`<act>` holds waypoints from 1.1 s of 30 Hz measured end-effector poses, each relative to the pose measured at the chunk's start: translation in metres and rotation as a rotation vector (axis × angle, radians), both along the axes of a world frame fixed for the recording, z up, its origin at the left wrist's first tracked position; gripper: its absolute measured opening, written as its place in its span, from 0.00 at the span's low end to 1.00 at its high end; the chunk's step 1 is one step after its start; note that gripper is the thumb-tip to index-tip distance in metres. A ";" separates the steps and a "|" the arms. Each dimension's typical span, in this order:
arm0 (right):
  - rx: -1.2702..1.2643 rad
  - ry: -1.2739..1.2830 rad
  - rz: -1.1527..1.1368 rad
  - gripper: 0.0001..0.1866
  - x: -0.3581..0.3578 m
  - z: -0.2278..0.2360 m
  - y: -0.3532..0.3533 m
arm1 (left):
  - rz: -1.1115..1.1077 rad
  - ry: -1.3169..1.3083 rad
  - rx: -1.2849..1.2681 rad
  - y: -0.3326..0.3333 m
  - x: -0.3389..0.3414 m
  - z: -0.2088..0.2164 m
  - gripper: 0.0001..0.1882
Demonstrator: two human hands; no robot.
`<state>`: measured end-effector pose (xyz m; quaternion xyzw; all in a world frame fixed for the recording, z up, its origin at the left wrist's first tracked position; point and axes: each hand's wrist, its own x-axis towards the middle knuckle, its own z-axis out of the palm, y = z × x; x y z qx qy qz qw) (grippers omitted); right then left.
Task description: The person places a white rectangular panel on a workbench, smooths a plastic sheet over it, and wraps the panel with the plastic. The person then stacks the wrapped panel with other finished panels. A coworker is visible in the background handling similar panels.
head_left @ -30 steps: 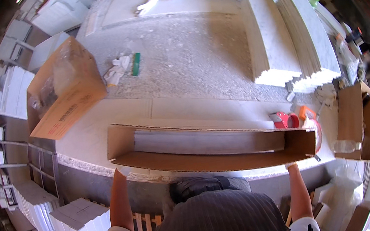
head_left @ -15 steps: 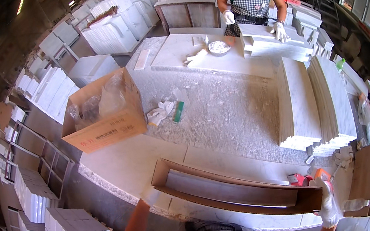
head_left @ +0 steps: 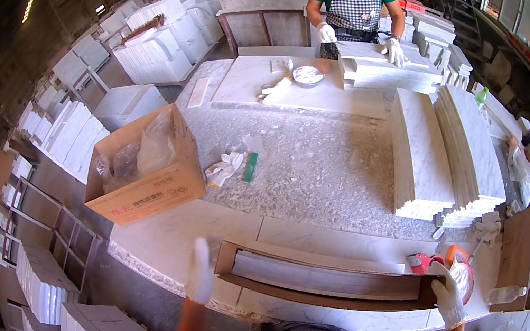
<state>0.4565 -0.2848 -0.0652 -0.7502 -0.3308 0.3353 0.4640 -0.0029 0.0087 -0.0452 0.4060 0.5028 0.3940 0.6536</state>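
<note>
A long narrow cardboard box (head_left: 343,298), its top uncovered, lies along the near edge of the worktable with a pale slab-like piece (head_left: 318,276) inside. My right hand (head_left: 448,296), in a white glove, grips the box's right end, fingers curled over the rim. Just off the left end, my gloved left hand (head_left: 198,273) is raised with its fingers stretched upward, apart from the box and slightly blurred. Beside my right hand are a red tape dispenser (head_left: 423,263) and an orange item (head_left: 456,253) I cannot make out fully.
Across the table a co-worker (head_left: 355,10) rests gloved hands by stacked slabs. A large carton (head_left: 142,165) with plastic bags stands left; white gloves (head_left: 225,168) and a green block (head_left: 250,167) lie beside it. Stone stacks (head_left: 417,154) and another open carton (head_left: 522,256) sit right.
My left hand has come up from the box's left end, fingers now upright. My right hand has shifted left onto the box's right end. The whole view has moved slightly.
</note>
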 end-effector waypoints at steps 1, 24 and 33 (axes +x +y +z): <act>-0.036 -0.034 0.006 0.24 0.000 -0.002 0.001 | -0.102 0.190 0.104 -0.003 0.007 -0.002 0.27; 0.031 -0.034 0.215 0.26 0.014 -0.081 0.017 | -0.244 0.970 0.763 -0.046 0.034 -0.003 0.13; 0.246 -0.008 0.035 0.15 0.012 -0.112 0.012 | -0.284 1.439 0.804 -0.028 0.067 -0.014 0.11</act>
